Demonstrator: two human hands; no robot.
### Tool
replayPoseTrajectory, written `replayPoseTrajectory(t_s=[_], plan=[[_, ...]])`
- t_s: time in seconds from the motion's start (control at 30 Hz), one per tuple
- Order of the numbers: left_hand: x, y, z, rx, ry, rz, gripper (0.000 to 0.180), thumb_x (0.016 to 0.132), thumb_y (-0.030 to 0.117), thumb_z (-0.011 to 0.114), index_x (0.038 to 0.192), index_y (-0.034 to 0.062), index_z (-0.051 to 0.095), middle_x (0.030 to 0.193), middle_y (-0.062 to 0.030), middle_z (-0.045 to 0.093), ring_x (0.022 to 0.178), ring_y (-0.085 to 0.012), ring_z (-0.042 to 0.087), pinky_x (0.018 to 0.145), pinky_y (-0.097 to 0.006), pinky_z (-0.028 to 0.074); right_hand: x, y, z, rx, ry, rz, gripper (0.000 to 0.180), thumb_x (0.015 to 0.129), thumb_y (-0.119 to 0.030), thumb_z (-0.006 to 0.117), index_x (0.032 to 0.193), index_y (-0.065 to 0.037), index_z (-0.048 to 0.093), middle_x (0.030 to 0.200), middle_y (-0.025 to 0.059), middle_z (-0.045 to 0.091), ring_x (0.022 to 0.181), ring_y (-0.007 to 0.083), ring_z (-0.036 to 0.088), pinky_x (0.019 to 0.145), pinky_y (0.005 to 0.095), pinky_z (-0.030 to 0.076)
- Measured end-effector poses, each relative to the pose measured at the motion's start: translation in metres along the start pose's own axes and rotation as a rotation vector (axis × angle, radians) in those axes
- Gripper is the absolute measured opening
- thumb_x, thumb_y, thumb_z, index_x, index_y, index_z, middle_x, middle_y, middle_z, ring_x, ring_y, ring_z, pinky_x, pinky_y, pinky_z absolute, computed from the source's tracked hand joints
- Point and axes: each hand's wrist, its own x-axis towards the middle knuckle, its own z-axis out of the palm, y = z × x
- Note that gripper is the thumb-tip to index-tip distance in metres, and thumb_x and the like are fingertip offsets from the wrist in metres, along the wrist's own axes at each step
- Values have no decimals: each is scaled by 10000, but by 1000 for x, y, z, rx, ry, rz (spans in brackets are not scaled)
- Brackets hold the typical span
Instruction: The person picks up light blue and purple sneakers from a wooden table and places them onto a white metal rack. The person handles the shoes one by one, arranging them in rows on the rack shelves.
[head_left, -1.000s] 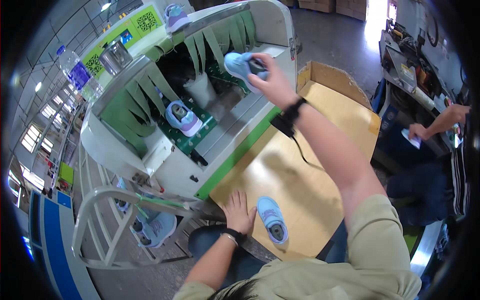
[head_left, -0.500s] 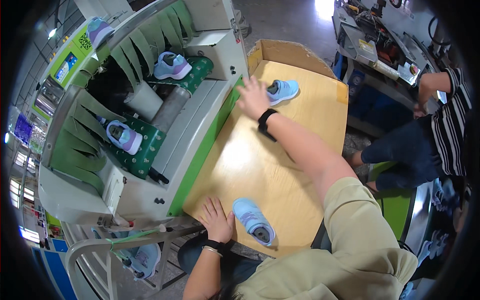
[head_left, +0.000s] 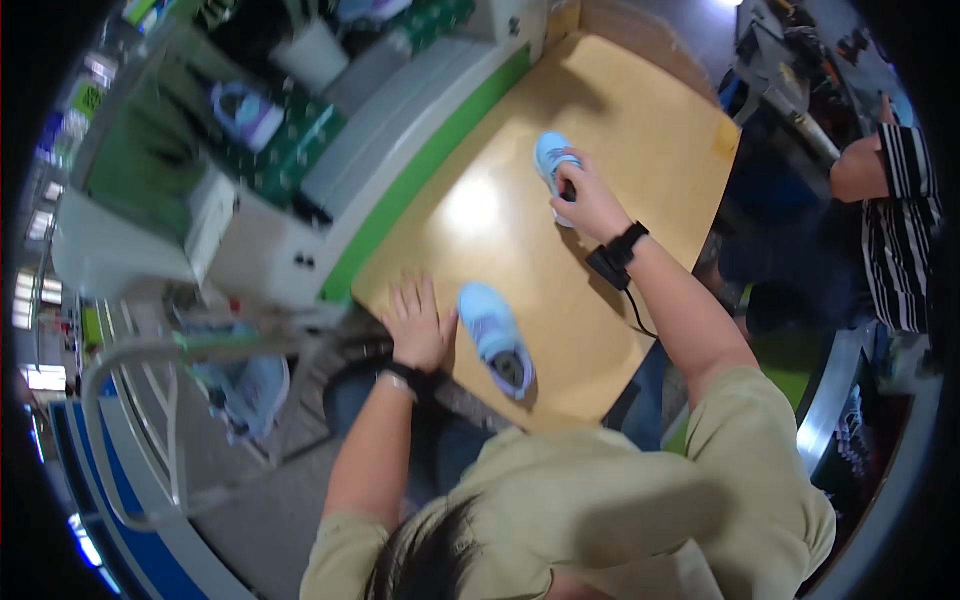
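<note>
**Two pale blue shoes on a tan table, one under each hand**

Your right hand (head_left: 590, 200) is closed over a light blue shoe (head_left: 553, 165) near the middle of the table (head_left: 640, 110), fingers curled into its opening. The shoe is a small soft-looking sneaker with a pale sole; its long axis runs roughly from the table's far edge toward you, though which end is the toe you cannot tell under the hand. A black band with a small dark box and a thin cable sits on that wrist.

Your left hand (head_left: 418, 325) lies flat and open, palm down, at the table's near left corner, fingers spread and gripping nothing. Just beside it, touching or nearly so, a second light blue shoe (head_left: 495, 338) rests upright by the near edge. Its long axis tilts from upper left to lower right, with the dark opening at the end nearer you and a purple-grey panel along its top.

The table is a smooth tan board with a dull glare patch between the two shoes, which lie well apart. Along its left edge runs a grey and white machine (head_left: 400, 130) with a green strip; a purple and white shoe (head_left: 245, 110) sits on a green patterned tray inside it. Beyond the right edge, another person's arm in a striped sleeve (head_left: 905, 230) shows over a cluttered bench.
</note>
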Motion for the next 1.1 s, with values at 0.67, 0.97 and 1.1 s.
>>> replayPoseTrajectory(t_s=[0.67, 0.97, 1.1], plan=[[68, -58, 25, 254, -6, -32, 704, 1062, 518, 375, 1651, 283, 69, 1728, -50, 47, 1558, -407, 113, 1137, -758, 143, -197, -114, 53, 7, -9, 9, 290, 769, -110, 693, 1048, -132, 617, 1541, 199, 351, 1433, 443, 344, 1080, 561, 434], [64, -34, 4, 344, -194, 103, 848, 1025, 352, 515, 1639, 110, -18, 1681, -277, 0, 1538, -482, 99, 1251, -541, 147, -206, -110, 46, 41, -38, 51, 299, 780, -113, 683, 1069, -133, 612, 1551, 191, 349, 1458, 443, 325, 1092, 570, 430], [76, -99, 18, 473, -179, 67, 849, 1016, 475, 477, 1644, 134, 18, 1698, -216, 30, 1546, -457, 93, 1212, -616, 197, -201, -130, 54, 11, -8, -36, 289, 800, -122, 668, 1084, -135, 614, 1551, 187, 363, 1441, 419, 358, 1075, 569, 437]])
